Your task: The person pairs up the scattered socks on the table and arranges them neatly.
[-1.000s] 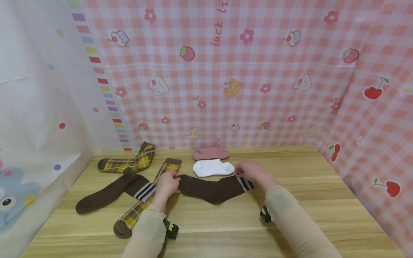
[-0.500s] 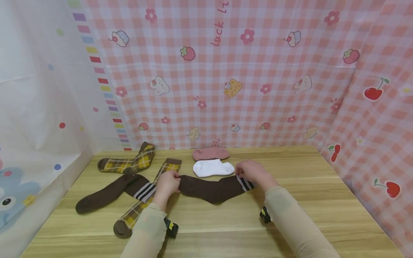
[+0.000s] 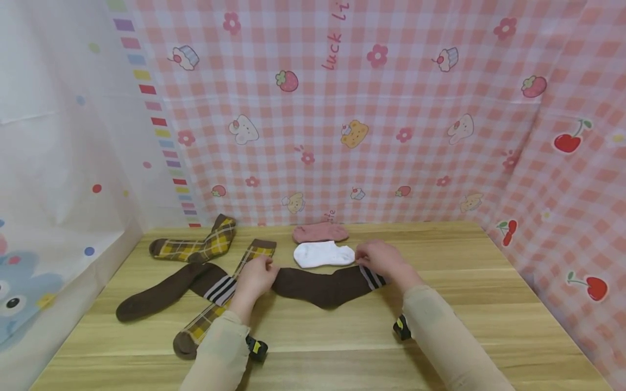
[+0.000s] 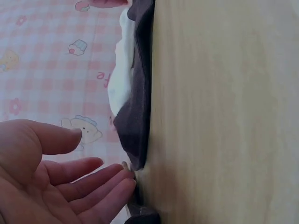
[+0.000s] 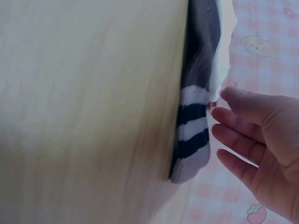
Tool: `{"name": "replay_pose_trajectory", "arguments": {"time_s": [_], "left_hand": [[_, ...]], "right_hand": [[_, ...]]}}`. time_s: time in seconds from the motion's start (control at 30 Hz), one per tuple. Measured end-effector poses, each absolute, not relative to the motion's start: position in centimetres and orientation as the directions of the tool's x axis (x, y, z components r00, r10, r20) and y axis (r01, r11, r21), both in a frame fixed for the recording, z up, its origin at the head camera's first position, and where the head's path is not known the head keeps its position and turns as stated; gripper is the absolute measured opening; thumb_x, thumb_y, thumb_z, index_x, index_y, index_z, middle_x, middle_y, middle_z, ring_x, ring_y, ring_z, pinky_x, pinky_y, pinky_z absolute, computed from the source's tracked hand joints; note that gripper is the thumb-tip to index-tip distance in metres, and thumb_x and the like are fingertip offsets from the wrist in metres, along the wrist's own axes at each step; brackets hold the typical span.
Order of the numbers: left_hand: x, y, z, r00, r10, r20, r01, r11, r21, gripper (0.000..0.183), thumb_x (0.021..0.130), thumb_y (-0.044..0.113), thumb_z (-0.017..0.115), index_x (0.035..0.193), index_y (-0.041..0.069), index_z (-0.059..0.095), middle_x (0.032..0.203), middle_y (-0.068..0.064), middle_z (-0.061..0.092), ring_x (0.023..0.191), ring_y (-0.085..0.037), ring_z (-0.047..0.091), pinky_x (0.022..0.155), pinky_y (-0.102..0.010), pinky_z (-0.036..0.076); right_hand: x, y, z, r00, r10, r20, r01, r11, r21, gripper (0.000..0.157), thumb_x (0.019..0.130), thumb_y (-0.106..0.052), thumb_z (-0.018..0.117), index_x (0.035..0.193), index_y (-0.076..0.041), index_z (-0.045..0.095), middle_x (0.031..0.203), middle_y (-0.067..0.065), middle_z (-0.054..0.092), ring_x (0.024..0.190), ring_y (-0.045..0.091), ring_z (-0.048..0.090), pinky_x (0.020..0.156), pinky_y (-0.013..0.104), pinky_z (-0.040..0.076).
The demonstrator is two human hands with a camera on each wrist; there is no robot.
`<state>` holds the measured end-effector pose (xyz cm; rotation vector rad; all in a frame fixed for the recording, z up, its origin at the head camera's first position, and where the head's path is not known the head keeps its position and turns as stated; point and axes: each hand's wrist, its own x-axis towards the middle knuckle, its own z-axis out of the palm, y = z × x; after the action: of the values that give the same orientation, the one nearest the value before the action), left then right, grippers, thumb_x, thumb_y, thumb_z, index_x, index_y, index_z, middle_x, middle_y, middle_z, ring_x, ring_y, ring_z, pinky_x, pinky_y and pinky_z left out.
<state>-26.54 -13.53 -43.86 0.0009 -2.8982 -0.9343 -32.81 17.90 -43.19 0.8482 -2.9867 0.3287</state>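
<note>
A dark brown sock [image 3: 318, 287] with a grey-and-black striped cuff lies stretched flat across the middle of the wooden table. At its toe end is my left hand [image 3: 255, 278]; the left wrist view shows its thumb raised well away from the fingers and nothing held. My right hand [image 3: 383, 259] hovers over the striped cuff [image 5: 193, 135], with thumb and fingers parted beside the fabric in the right wrist view. Just behind the brown sock lies a white ankle sock [image 3: 320, 254], and behind that a pink ankle sock [image 3: 318, 232].
On the left, a second brown striped sock [image 3: 158, 296] crosses over a yellow plaid sock [image 3: 200, 328]. Another plaid sock [image 3: 183, 251] lies bent near the back left. A pink checked cloth [image 3: 313, 108] hangs along the table's far edge.
My left fingers have let go of the brown sock's toe and lifted slightly off it. The right hand has barely moved at the cuff, and the socks lie as before.
</note>
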Motion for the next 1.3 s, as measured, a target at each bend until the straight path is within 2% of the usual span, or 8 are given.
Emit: {"name": "replay_pose_trajectory", "arguments": {"time_s": [0.17, 0.43, 0.6, 0.9, 1.1, 1.3], "left_hand": [[-26.1, -13.5, -43.5, -0.991, -0.009, 0.131, 0.070, 0.810, 0.582, 0.037, 0.095, 0.021, 0.064, 0.121, -0.005, 0.063, 0.109, -0.019, 0.068, 0.102, -0.035, 0.064, 0.088, -0.049, 0.051], [-25.4, -13.9, -42.9, -0.972, 0.046, 0.229, 0.168, 0.816, 0.553, 0.039, 0.094, 0.022, 0.066, 0.119, -0.008, 0.063, 0.112, -0.022, 0.067, 0.104, -0.037, 0.063, 0.090, -0.050, 0.050], [-25.0, -13.9, -42.6, -0.948, 0.089, 0.307, 0.230, 0.856, 0.464, 0.037, 0.093, 0.022, 0.068, 0.117, -0.006, 0.064, 0.109, -0.021, 0.068, 0.101, -0.037, 0.064, 0.087, -0.050, 0.051], [-24.0, -14.1, -42.3, -0.916, 0.133, 0.379, 0.263, 0.912, 0.315, 0.041, 0.093, 0.026, 0.069, 0.121, -0.004, 0.063, 0.109, -0.022, 0.067, 0.096, -0.039, 0.065, 0.080, -0.051, 0.053], [-23.5, -14.9, -42.5, -0.888, 0.171, 0.427, 0.290, 0.929, 0.231, 0.040, 0.091, 0.025, 0.072, 0.120, -0.002, 0.064, 0.111, -0.020, 0.067, 0.098, -0.038, 0.065, 0.081, -0.054, 0.053], [-23.1, -15.9, -42.5, -0.849, 0.215, 0.482, 0.333, 0.927, 0.174, 0.042, 0.087, 0.022, 0.077, 0.120, -0.001, 0.065, 0.106, -0.019, 0.069, 0.094, -0.036, 0.066, 0.075, -0.054, 0.054]], "right_hand": [[-32.4, 17.4, -42.8, -0.816, -0.557, 0.155, -0.578, 0.783, -0.230, 0.004, 0.094, -0.017, 0.069, 0.094, -0.012, 0.069, 0.089, -0.003, 0.067, 0.081, 0.015, 0.061, 0.074, 0.038, 0.052], [-31.3, 16.1, -42.3, -0.757, -0.611, 0.231, -0.654, 0.706, -0.273, 0.015, 0.093, -0.013, 0.070, 0.106, -0.007, 0.071, 0.102, 0.004, 0.071, 0.096, 0.022, 0.067, 0.086, 0.041, 0.053], [-30.7, 15.1, -41.8, -0.715, -0.634, 0.295, -0.699, 0.656, -0.284, 0.020, 0.091, -0.012, 0.071, 0.110, -0.006, 0.070, 0.106, 0.006, 0.071, 0.100, 0.024, 0.067, 0.089, 0.041, 0.052], [-30.0, 13.3, -42.0, -0.620, -0.678, 0.394, -0.783, 0.568, -0.255, 0.022, 0.087, -0.010, 0.075, 0.108, -0.004, 0.070, 0.105, 0.004, 0.071, 0.101, 0.021, 0.066, 0.091, 0.037, 0.051], [-29.1, 11.9, -42.2, -0.627, -0.676, 0.387, -0.778, 0.562, -0.280, 0.029, 0.088, -0.014, 0.075, 0.116, -0.007, 0.069, 0.113, 0.004, 0.069, 0.109, 0.022, 0.063, 0.096, 0.038, 0.049], [-28.3, 10.2, -42.4, -0.616, -0.691, 0.380, -0.788, 0.537, -0.301, 0.033, 0.092, -0.020, 0.073, 0.121, -0.008, 0.068, 0.120, 0.004, 0.067, 0.115, 0.022, 0.060, 0.101, 0.038, 0.046]]}}
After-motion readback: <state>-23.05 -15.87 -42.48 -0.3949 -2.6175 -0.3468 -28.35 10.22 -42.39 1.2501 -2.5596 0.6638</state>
